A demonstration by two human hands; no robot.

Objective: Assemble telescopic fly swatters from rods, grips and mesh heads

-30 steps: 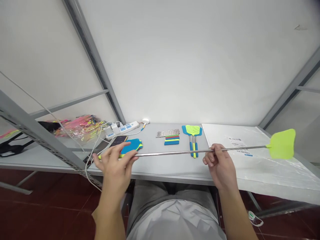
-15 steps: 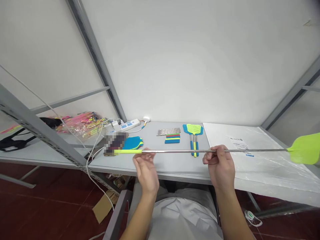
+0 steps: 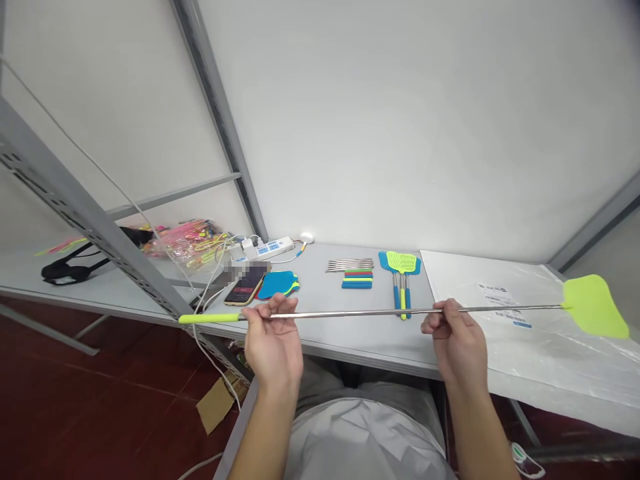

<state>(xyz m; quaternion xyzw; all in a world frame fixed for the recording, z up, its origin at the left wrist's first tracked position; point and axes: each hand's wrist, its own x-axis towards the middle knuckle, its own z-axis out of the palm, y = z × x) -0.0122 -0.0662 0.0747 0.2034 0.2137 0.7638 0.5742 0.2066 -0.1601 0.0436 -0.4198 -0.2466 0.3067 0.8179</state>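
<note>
- Currently, a lime-yellow fly swatter [image 3: 365, 313] with a long metal shaft stretches nearly level across the frame, above the front of the table [image 3: 320, 333]; its handle is at the lower left and its flat head at the right.
- The left hand [image 3: 276, 333], left of centre, is palm up, with the thumb and fingers closed around the shaft just beside the handle.
- The right hand [image 3: 459, 340], right of centre, pinches the shaft between thumb and curled fingers, well apart from the left hand.
- Beyond the shaft, near the centre, lie a row of thin metal rods [image 3: 349, 265] and, touching or just below it, a stack of green, red, yellow and blue handles [image 3: 357, 279].
- Right of these lie three short swatters [image 3: 402, 283], two blue with a lime one between them, handles toward the bottom of the frame.
- Left of centre, blue swatter heads [image 3: 277, 285] lie piled next to a phone [image 3: 247, 283], with a white power strip [image 3: 270, 249] above.
- A large white package [image 3: 545, 347] with a printed label covers the right part of the table, beneath the lime-yellow head.
</note>
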